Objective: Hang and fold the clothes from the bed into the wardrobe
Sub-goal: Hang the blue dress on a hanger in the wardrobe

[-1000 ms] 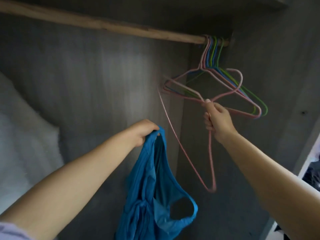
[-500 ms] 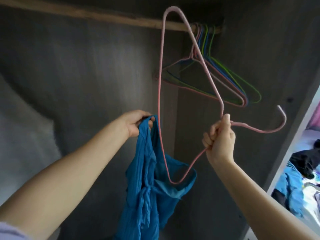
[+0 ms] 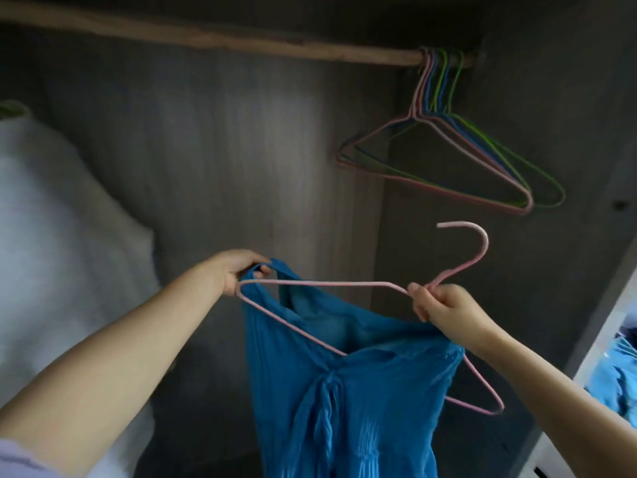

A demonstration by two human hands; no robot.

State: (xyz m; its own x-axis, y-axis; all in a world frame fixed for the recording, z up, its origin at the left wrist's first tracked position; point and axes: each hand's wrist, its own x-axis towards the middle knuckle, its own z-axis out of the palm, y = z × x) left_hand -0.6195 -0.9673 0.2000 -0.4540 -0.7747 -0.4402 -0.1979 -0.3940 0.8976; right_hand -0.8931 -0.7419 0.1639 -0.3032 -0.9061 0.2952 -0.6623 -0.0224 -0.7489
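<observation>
Threading pink hanger into blue top, held up inside the wardrobe below the rod. Left hand fingers pinch the strap; right hand fingers clamp the hanger neck. Risk: far strap looks unseated, so the top could slide off when hooked beside spare hangers.

We see a rough wooden rail; below it, matt grey wood-grain panelling, thin coated-wire hangers, a matt pink wire hanger and a crinkled blue cloth top.
</observation>
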